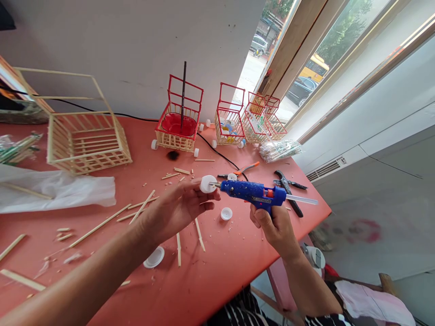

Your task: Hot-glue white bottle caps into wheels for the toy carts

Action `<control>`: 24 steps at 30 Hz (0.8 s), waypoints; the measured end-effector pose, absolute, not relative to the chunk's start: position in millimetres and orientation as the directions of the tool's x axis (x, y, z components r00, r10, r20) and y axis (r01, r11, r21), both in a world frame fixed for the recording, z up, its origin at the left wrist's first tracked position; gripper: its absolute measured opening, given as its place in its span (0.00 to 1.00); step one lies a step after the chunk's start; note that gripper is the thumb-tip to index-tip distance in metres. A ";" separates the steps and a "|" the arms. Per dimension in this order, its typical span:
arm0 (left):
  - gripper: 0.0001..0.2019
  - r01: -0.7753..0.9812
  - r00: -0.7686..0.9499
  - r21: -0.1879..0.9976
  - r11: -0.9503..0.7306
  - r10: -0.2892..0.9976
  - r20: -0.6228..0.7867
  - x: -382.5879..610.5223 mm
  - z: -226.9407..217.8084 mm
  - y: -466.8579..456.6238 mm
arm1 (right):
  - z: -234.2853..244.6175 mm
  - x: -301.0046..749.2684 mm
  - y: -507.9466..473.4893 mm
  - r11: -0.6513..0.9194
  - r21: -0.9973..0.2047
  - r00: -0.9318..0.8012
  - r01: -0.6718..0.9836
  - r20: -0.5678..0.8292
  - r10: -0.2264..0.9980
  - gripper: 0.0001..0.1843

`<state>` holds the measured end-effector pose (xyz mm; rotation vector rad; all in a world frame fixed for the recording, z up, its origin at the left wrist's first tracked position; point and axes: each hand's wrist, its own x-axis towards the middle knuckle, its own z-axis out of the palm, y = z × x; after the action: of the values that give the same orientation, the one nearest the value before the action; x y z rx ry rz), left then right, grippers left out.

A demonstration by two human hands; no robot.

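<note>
The right hand (273, 224) is wrapped fully around the handle of a blue hot glue gun (253, 192), with the fingers closed tight on the grip. A clear glue stick (302, 199) juts from the back of the gun. The gun is held level above the table, its metal nozzle touching a white bottle cap (207, 184). The left hand (183, 206) pinches that cap between the thumb and the curled fingertips, with the other fingers loosely bent below it. The cap is in the air, just above the middle of the table.

The salmon-red table (220, 271) fills most of the view. It stands against a white wall (136, 45), and a large window (316, 63) on the right looks onto a street. At the far left of the table stands a large open basket of pale sticks (84, 140), with a crumpled white plastic bag (57, 190) just in front of it. Along the wall is a row of small red-framed stick carts (178, 122) with cap wheels, and a black cable (217, 151) runs between them. Black pliers (288, 190) lie near the right edge, just behind the gun. Loose bamboo sticks (98, 225) lie scattered under and around the left forearm. A small spare cap (226, 213) lies between the two hands.
</note>
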<state>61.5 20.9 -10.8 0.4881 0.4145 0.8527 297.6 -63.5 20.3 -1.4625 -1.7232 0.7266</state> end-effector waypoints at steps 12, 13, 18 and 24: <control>0.14 -0.567 0.624 0.589 0.576 0.767 -0.149 60.8 -10.0 19.9 | 16.2 303.1 -64.7 0.141 -0.816 -0.015 0.560 0.161 0.987 0.25; 0.13 -0.569 0.626 0.586 0.577 0.766 -0.147 60.8 -10.3 19.8 | 16.2 303.5 -65.1 0.147 -0.814 -0.014 0.562 0.168 0.986 0.25; 0.14 -0.594 0.615 0.555 0.582 0.774 -0.154 61.3 -10.5 19.9 | 18.5 304.1 -67.5 0.193 -0.802 -0.033 0.566 0.212 0.977 0.24; 0.13 -0.611 0.613 0.528 0.590 0.775 -0.156 61.8 -9.0 19.7 | 19.8 302.1 -70.2 0.202 -0.797 -0.041 0.569 0.218 0.975 0.24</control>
<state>61.8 19.7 -9.0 0.4538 0.3942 0.8310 302.1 -70.2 19.8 -1.4622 -1.7103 0.6693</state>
